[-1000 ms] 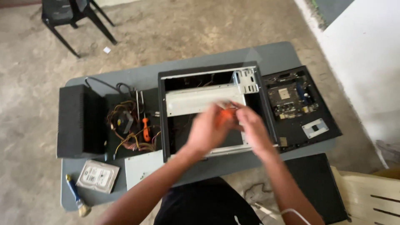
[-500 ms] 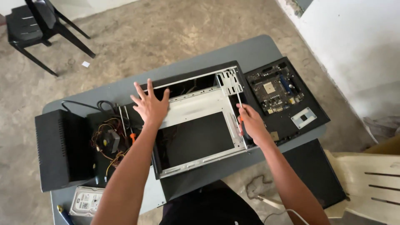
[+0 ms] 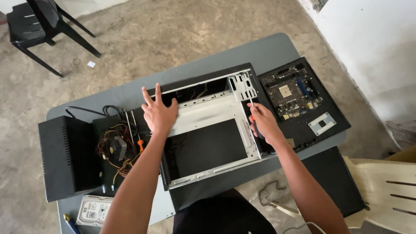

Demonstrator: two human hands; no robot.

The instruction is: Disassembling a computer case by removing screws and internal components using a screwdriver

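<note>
Computer case [image 3: 212, 138] lies open mid-table, before you. Your left hand [image 3: 158, 113], fingers spread flat, braces its left wall; right hand [image 3: 263, 123] grips screwdriver [image 3: 252, 113] at rear bracket. Keep tip square, case pinned. Motherboard [image 3: 294, 91] beyond.

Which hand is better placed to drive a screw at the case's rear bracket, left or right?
Right, probably. The right hand already grips the screwdriver, its tip by the rear bracket. The left hand lies flat on the computer case, bracing it.

matt metal computer case [image 3: 208, 130], rough concrete floor [image 3: 130, 39]
</note>
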